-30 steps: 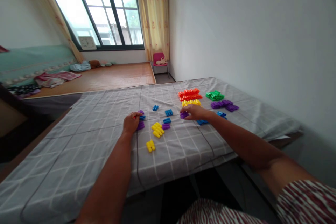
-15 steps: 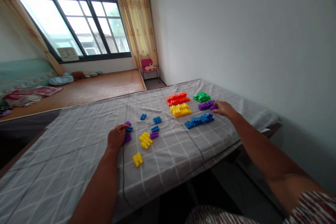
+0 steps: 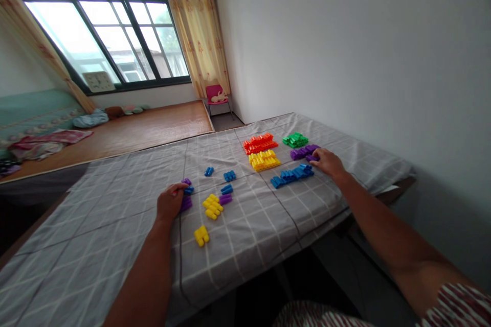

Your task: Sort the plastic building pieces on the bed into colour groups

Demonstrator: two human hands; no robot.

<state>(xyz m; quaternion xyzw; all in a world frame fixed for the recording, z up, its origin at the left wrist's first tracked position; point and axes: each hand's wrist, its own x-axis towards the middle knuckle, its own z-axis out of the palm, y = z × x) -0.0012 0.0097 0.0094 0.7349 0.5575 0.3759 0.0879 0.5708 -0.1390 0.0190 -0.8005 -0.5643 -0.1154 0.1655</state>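
Note:
My left hand point(image 3: 171, 202) is closed on a blue piece point(image 3: 188, 190), with purple pieces point(image 3: 186, 204) beside and beneath it on the left. At the right, my right hand point(image 3: 327, 161) pinches a purple piece point(image 3: 312, 158) at the near end of the purple pile point(image 3: 302, 153). A green pile point(image 3: 295, 139) lies behind that pile, and a blue pile point(image 3: 292, 176) in front. Orange-red pieces point(image 3: 260, 143) and a yellow pile point(image 3: 264, 160) are stacked to the left of these. Between my hands lie small blue point(image 3: 229, 176), purple point(image 3: 225, 199) and yellow groups point(image 3: 212, 206).
A checked grey cloth point(image 3: 245, 225) covers the table. Another yellow group point(image 3: 201, 235) lies near the front. A white wall point(image 3: 345, 51) borders the right side. Farther back are a wooden platform point(image 3: 161, 122) and a pink chair point(image 3: 213, 93).
The view has shifted slightly. Both hands keep nearly the same places, and the right fingers hold the purple piece slightly closer to its pile.

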